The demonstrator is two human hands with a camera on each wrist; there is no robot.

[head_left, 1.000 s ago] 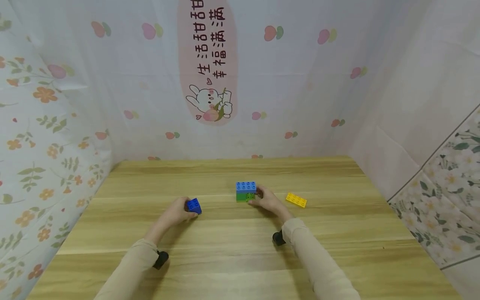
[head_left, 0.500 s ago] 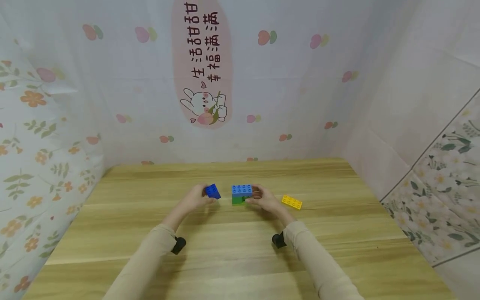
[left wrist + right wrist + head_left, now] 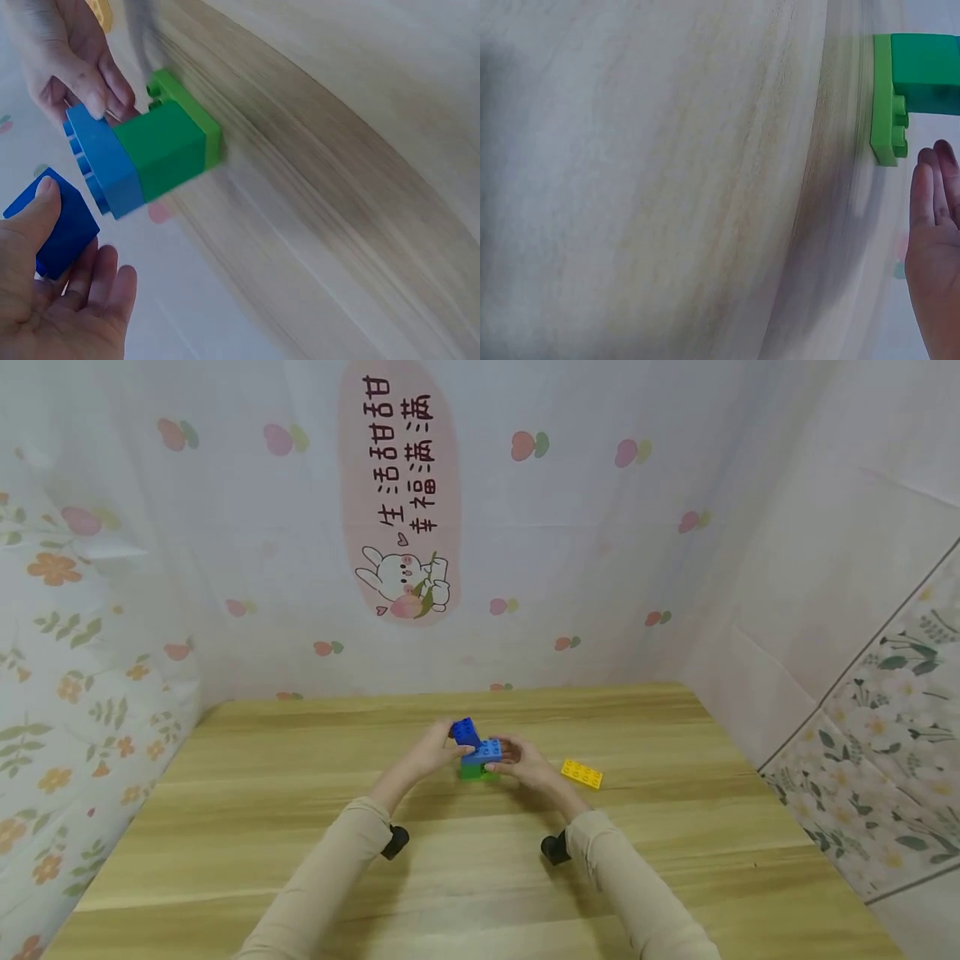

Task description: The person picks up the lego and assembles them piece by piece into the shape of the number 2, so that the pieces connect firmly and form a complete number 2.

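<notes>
My left hand (image 3: pixel 429 752) pinches a dark blue building brick (image 3: pixel 64 229) between thumb and fingers. The brick is tilted, just above the left end of a light blue brick (image 3: pixel 112 169); in the left wrist view a gap separates them. That light blue brick tops a stack, over a green brick (image 3: pixel 169 139) and a flat light green brick (image 3: pixel 199 120) at the bottom. At the stack's right end, my right hand (image 3: pixel 528 766) holds the light blue brick, its thumb against the side. Part of its grip is hidden. In the right wrist view, fingers (image 3: pixel 924 195) extend near the stack.
A flat yellow brick (image 3: pixel 582 773) lies on the wooden table (image 3: pixel 480 877) to the right of my right hand. Behind the table hangs a patterned white cloth (image 3: pixel 600 568), with more cloth on both sides.
My left hand has carried the dark blue brick rightward and up to the stack, tilting it on the way. The right hand stays at the stack's right end. The head view has shifted slightly.
</notes>
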